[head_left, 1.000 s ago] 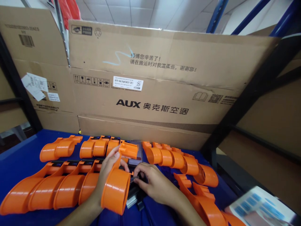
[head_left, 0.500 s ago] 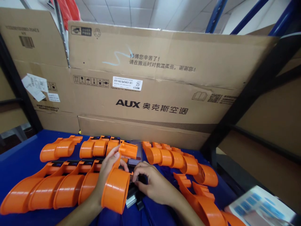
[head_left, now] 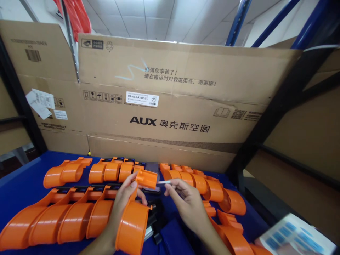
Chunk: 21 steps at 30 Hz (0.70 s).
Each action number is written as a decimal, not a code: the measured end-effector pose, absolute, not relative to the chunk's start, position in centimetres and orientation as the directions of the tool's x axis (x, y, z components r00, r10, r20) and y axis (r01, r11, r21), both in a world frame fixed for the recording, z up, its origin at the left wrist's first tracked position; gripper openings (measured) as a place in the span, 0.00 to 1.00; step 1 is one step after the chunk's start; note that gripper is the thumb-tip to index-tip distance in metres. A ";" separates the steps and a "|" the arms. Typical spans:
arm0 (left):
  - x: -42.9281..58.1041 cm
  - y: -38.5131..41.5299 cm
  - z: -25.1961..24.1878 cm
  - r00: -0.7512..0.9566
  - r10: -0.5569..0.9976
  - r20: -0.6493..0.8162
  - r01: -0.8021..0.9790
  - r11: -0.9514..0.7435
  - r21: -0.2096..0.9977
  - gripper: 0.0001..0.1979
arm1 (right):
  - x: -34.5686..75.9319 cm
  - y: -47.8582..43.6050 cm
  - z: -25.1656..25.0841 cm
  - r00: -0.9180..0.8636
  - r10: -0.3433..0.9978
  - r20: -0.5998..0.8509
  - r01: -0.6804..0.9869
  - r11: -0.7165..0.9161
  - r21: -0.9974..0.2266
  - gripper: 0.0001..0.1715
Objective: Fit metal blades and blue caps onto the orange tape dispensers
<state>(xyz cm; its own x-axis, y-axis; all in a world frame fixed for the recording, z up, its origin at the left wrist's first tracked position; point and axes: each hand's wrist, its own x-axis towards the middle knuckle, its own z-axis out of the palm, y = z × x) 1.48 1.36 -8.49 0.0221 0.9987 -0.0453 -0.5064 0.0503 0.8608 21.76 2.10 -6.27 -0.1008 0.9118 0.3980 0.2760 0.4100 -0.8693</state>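
Observation:
My left hand (head_left: 122,198) grips an orange plastic housing (head_left: 134,219), holding it up over the blue table (head_left: 18,180); its narrow end (head_left: 147,178) points to the right. My right hand (head_left: 186,202) pinches a thin pale rod (head_left: 164,182) whose tip meets that narrow end. Dark small parts (head_left: 152,221) lie on the table beneath the hands. A dark flat device (head_left: 152,167) lies just behind the held housing.
Rows of orange housings lie on the left (head_left: 66,216), at the back (head_left: 108,170) and on the right (head_left: 212,189). A big AUX cardboard box (head_left: 170,106) walls off the back. A black rack post (head_left: 268,124) and a sheet of blue labels (head_left: 294,241) are at the right.
My right hand has come up from the dark parts on the table and now holds a thin pale rod at the housing's narrow end. The view has dipped slightly.

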 end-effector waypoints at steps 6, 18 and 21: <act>1.8 1.8 -9.0 0.084 0.993 0.079 -0.386 -0.041 0.922 0.38 | 21.8 2.3 -5.7 0.021 0.934 0.356 0.025 0.356 -0.934 0.16; 2.8 0.2 -8.0 0.000 1.000 -0.026 -0.394 0.024 0.919 0.41 | 21.8 1.7 -5.4 0.042 0.934 0.354 0.038 0.353 -0.935 0.17; 2.8 0.2 -8.0 0.050 0.998 -0.027 -0.391 0.044 0.919 0.42 | 21.9 1.6 -5.4 0.021 0.931 0.364 0.041 0.363 -0.931 0.17</act>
